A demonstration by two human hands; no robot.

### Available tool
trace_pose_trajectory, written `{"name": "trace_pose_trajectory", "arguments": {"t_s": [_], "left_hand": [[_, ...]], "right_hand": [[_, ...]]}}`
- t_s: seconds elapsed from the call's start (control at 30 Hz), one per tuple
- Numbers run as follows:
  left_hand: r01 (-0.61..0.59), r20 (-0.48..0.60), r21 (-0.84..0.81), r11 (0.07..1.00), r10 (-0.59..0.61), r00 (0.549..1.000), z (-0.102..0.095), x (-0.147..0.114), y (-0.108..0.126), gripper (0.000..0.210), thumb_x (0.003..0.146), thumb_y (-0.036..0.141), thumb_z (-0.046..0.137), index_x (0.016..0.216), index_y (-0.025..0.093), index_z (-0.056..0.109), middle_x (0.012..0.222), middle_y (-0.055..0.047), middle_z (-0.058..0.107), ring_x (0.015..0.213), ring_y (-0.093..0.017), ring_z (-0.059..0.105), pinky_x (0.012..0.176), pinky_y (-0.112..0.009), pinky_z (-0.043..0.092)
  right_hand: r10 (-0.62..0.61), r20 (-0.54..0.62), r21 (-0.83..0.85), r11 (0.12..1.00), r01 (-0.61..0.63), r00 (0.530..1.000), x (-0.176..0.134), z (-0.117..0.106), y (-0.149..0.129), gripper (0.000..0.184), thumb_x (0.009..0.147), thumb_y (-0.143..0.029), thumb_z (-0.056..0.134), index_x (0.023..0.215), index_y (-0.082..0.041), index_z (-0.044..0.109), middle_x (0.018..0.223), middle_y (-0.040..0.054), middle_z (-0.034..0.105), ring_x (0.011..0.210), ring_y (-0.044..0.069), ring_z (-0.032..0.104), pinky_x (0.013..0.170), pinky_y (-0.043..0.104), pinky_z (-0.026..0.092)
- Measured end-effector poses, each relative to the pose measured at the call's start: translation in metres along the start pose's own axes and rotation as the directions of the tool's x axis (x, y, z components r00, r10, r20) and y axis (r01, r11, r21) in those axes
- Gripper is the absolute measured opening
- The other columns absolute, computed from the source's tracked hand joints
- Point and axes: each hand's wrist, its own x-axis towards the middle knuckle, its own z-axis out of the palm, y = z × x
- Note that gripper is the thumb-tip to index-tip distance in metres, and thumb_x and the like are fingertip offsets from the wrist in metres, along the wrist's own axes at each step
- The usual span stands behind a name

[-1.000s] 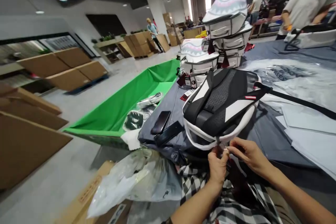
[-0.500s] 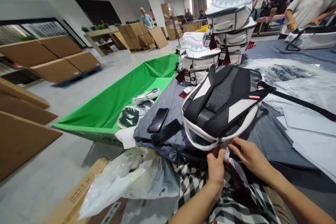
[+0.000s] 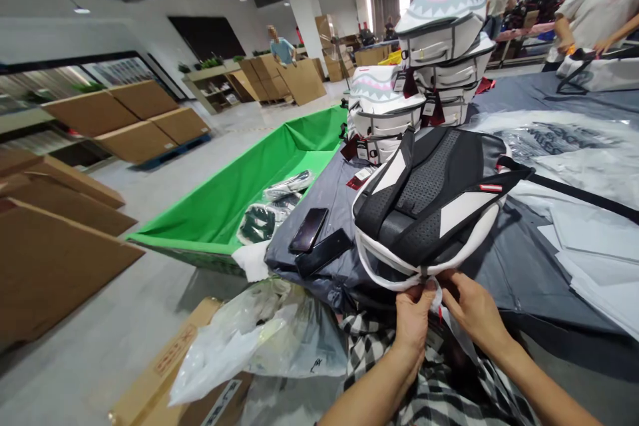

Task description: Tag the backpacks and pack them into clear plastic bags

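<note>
A black and white backpack (image 3: 429, 186) lies on the table's near edge, its padded back panel and shoulder straps facing up. My left hand (image 3: 413, 313) is closed at the near end of the backpack, thumb and fingers pinching its lower edge. Close beside it, my right hand (image 3: 472, 306) has its fingers curled under the same edge. Between the hands hangs a white strip (image 3: 437, 294) with a small red bit below it. The fingertips are partly hidden under the bag.
Patterned white backpacks (image 3: 442, 20) stand stacked behind. Two phones (image 3: 308, 229) lie to the left, near a green fabric bin (image 3: 200, 213) holding wrapped items. Clear plastic bags (image 3: 539, 140) and white sheets (image 3: 599, 239) cover the right side. A co-worker (image 3: 594, 13) handles another bag at far right.
The view has turned slightly left, so everything sits a little further right. My right hand's fingers have moved further under the backpack's edge; the left hand stays at the same spot.
</note>
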Motion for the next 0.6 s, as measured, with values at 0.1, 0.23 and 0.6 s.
{"name": "trace_pose_trajectory", "arguments": {"t_s": [0.1,0.23,0.6], "left_hand": [[-0.004,-0.011,0.001,1.000,0.004,1.000,0.001,0.000,-0.001,0.055,0.062,0.059,0.086,0.090,0.012,0.080,0.098,-0.014,0.078,0.096,-0.028,0.071,0.099,-0.043,0.051],[-0.026,-0.017,0.002,1.000,0.026,1.000,0.001,-0.001,-0.002,0.056,0.064,0.058,0.086,0.096,0.013,0.078,0.104,-0.014,0.077,0.104,-0.029,0.069,0.101,-0.041,0.050],[-0.030,0.097,0.201,0.979,0.011,0.995,-0.020,-0.016,-0.006,0.070,0.068,0.067,0.079,0.112,0.013,0.073,0.117,-0.018,0.072,0.113,-0.032,0.065,0.106,-0.043,0.047]], "right_hand": [[-0.035,-0.038,0.059,0.998,0.038,0.999,0.000,-0.003,-0.003,0.027,0.086,-0.046,0.052,0.087,-0.024,0.067,0.092,0.0098,0.070,0.081,0.026,0.067,0.074,0.035,0.051],[0.065,0.176,0.275,0.955,-0.113,0.982,0.001,-0.007,-0.010,0.050,0.087,-0.067,0.046,0.071,-0.022,0.058,0.072,0.0060,0.061,0.070,0.022,0.058,0.067,0.033,0.050],[0.249,0.599,0.534,0.585,-0.611,0.761,0.009,-0.024,-0.001,0.066,0.056,-0.074,0.082,0.085,-0.017,0.066,0.056,-0.0057,0.043,0.050,0.008,0.032,0.048,0.020,0.030]]}}
